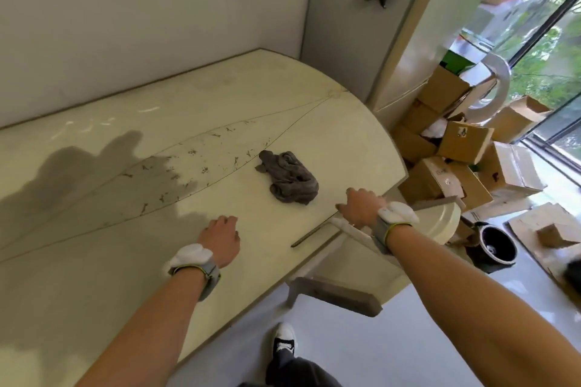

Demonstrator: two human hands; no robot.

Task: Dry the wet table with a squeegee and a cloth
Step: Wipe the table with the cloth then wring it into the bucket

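Note:
A cream table (330,122) with a rounded right end fills the left and middle of the view. Water streaks and droplets (201,163) lie across its middle. A crumpled grey cloth (290,177) sits on the table towards the right. My right hand (361,207) grips the white handle of a squeegee (344,227) at the table's near right edge. The squeegee's dark blade (308,237) lies on the surface just left of that hand. My left hand (221,236) rests on the table left of the blade, fingers loosely curled, holding nothing.
Several cardboard boxes (462,141) are piled on the floor right of the table, beside a window. A dark bucket (498,243) stands on the floor near the table's corner. A grey shelf (336,294) juts out below the table edge. My shoe (284,339) is on the floor.

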